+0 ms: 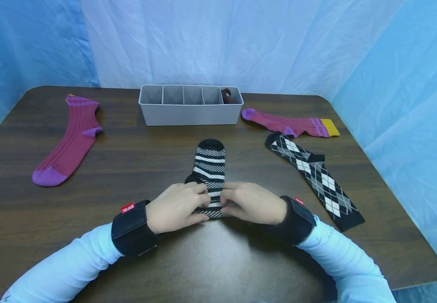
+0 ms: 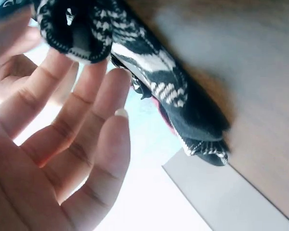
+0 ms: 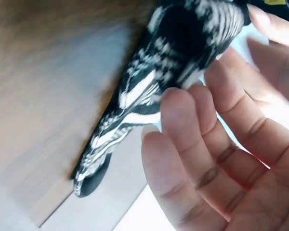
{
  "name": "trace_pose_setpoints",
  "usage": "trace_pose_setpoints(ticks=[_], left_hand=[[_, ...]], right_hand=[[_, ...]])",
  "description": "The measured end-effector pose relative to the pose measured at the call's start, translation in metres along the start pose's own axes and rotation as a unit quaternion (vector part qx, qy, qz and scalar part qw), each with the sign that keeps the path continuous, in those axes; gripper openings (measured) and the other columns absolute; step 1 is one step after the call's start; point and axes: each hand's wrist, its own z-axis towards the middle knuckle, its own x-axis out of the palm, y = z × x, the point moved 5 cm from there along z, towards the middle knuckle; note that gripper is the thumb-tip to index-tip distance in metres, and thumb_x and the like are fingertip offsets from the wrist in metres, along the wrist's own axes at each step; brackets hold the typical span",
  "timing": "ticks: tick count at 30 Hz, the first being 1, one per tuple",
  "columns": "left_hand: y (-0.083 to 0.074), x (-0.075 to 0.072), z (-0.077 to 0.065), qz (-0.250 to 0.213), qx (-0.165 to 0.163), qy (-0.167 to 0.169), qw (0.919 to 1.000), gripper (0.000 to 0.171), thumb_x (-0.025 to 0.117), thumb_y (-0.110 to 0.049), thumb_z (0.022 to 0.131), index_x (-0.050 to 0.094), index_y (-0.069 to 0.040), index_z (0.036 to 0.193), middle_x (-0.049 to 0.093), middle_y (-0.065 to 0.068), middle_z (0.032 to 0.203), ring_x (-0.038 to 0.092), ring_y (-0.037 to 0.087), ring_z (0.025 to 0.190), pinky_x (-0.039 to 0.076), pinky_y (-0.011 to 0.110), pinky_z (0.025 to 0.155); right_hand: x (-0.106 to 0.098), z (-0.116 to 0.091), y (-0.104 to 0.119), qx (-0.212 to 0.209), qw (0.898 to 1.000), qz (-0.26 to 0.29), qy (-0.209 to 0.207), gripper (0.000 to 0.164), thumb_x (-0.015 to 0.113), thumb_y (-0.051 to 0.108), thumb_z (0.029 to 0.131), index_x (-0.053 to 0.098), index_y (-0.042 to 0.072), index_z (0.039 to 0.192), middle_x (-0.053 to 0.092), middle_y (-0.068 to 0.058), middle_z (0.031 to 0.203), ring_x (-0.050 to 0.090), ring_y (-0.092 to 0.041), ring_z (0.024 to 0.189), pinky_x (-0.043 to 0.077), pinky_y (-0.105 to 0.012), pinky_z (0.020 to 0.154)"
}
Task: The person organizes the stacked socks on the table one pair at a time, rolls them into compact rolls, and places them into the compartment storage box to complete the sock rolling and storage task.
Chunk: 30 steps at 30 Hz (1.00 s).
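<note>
A black-and-white striped sock point(image 1: 210, 162) lies at the centre of the frame on the dark wood-grain tabletop point(image 1: 157, 155), its black toe pointing up the picture and its black heel to the left. The left hand point(image 1: 178, 208) pinches the left side of the sock's lower end with bent fingers, and the right hand point(image 1: 256, 203) pinches the right side in the same way; neither is spread wide. In both wrist views that end of the sock appears rolled, with a dark opening.

At upper centre stands a gray five-compartment box point(image 1: 192, 115), with a dark brown item point(image 1: 226, 96) in its rightmost compartment, too small to identify. A pink sock with a purple toe point(image 1: 72, 139) lies at upper left, toe to the lower left. At right, a pink sock with a yellow cuff point(image 1: 271, 122) lies nearly crosswise, and just below it a black, gray and white argyle sock point(image 1: 316, 181) slants toward the lower right. Pale blue sheeting point(image 1: 222, 42) fills the background.
</note>
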Motion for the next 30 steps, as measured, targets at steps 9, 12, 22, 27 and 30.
trace_pose_setpoints(ticks=[9,12,22,27,30], left_hand=[[-0.0009,0.0049,-0.0001,0.010,-0.002,0.030,0.9995,0.026,0.068,-0.020,0.069,0.060,-0.012,0.092,0.055,-0.002,0.079,0.049,0.010,0.069,0.040,0.023,0.057],[-0.0011,0.0032,-0.0004,-0.013,-0.001,0.022,0.9997,0.023,0.065,-0.014,0.072,0.055,-0.011,0.092,0.058,-0.002,0.078,0.050,0.008,0.065,0.040,0.022,0.054],[-0.0026,0.0001,-0.0031,-0.042,0.009,0.034,0.9985,0.021,0.060,-0.006,0.074,0.053,-0.016,0.092,0.053,-0.005,0.074,0.044,0.006,0.061,0.035,0.017,0.051],[-0.0028,-0.0021,-0.0041,-0.001,0.005,0.018,0.9998,0.014,0.063,-0.023,0.075,0.060,-0.016,0.087,0.048,-0.004,0.075,0.042,0.008,0.061,0.034,0.017,0.051],[-0.0025,-0.0024,-0.0042,0.007,-0.001,0.021,0.9998,0.022,0.065,-0.033,0.072,0.062,-0.016,0.084,0.048,-0.003,0.075,0.041,0.008,0.061,0.033,0.017,0.051]], right_hand=[[0.0065,0.0011,0.0038,0.003,0.999,-0.022,0.029,0.025,0.070,0.017,0.064,0.052,0.017,0.081,0.049,0.007,0.083,0.045,-0.004,0.072,0.041,-0.019,0.065],[0.0066,0.0005,0.0043,-0.004,0.999,-0.024,0.024,0.023,0.068,0.014,0.066,0.053,0.016,0.082,0.049,0.007,0.083,0.045,-0.005,0.071,0.041,-0.019,0.064],[0.0022,-0.0002,0.0097,-0.028,0.998,0.029,0.051,0.020,0.059,0.010,0.072,0.051,0.014,0.090,0.046,0.007,0.064,0.037,-0.001,0.052,0.030,-0.014,0.047],[0.0016,0.0034,0.0084,-0.033,0.999,0.015,0.035,0.016,0.055,0.006,0.076,0.051,0.014,0.089,0.038,0.009,0.060,0.032,-0.001,0.049,0.025,-0.013,0.045],[0.0018,0.0054,0.0069,-0.028,0.999,0.011,0.033,0.017,0.054,0.005,0.077,0.053,0.014,0.091,0.042,0.009,0.062,0.033,-0.001,0.050,0.027,-0.013,0.046]])
